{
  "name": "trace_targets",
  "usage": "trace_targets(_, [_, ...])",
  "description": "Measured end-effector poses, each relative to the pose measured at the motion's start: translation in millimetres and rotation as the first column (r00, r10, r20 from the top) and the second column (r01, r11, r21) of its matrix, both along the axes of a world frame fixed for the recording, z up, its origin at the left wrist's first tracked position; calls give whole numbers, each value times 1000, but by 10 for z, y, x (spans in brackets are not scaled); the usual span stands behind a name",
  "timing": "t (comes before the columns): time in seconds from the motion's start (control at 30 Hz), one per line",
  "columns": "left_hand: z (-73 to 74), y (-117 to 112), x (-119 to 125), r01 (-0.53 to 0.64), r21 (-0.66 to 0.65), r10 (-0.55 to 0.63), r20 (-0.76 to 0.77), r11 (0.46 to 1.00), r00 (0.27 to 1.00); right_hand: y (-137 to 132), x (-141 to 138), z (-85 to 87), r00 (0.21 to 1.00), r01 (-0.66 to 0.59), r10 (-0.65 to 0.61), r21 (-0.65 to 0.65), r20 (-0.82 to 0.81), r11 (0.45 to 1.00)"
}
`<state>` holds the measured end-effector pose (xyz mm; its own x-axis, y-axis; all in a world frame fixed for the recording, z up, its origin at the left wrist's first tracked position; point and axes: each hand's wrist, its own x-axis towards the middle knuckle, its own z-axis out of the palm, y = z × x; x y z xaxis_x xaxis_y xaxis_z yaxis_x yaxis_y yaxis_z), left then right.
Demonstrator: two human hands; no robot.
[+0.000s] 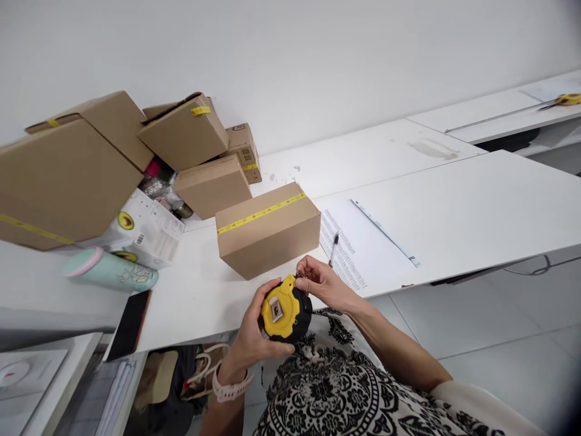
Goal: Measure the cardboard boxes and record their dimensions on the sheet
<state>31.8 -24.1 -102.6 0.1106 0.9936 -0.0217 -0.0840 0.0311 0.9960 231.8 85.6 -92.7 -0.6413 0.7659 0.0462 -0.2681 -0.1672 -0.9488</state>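
A round yellow and black tape measure [282, 310] is held up in front of my body, near the table's front edge. My left hand [254, 330] wraps round its left side and underside, with the thumb along the bottom. At the top right of the case, my right hand [320, 280] pinches a small part of it, mostly hidden by the fingers. Just beyond my hands, a closed cardboard box [272, 239] with yellow tape on top sits on the white table [195, 309].
Several more cardboard boxes [184, 133] crowd the left. A mint tumbler [111, 269] lies beside a dark phone [131, 324]. Right of the near box are printed sheets [376, 242] with a pen [334, 249]. Another yellow tape measure [568, 99] lies far right.
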Motion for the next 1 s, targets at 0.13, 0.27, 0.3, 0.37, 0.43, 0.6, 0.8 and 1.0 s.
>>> trace_targets(0.13, [73,-26,15,-8,-22,6,-59,1000,998,63,36,-103,1000,-25,26,50,-6,998])
trace_targets(0.27, [212,-64,-219,-51,5,51,-143,999,988,359,367,-181,996,90,-85,171,-37,981])
trace_targets(0.3, [238,-84,-329,-77,24,80,-194,997,978,463,481,-205,987,160,-153,186,-51,970])
trace_targets(0.37, [265,-126,-584,-130,70,145,-295,989,944,673,689,-274,956,294,-289,203,-56,934])
trace_targets(0.43, [263,-156,-835,-161,109,189,-351,981,917,858,816,-371,930,360,-368,216,-5,908])
trace_targets(0.6, [199,-90,-1169,-154,139,199,-420,978,885,1131,694,-621,921,362,-383,218,65,906])
trace_targets(0.8, [83,166,-1232,-202,49,207,-318,978,925,1213,414,-716,915,403,-402,123,-29,907])
trace_targets(1.0, [464,261,-1235,-255,17,252,-225,967,941,1135,377,-368,872,478,-486,113,53,871])
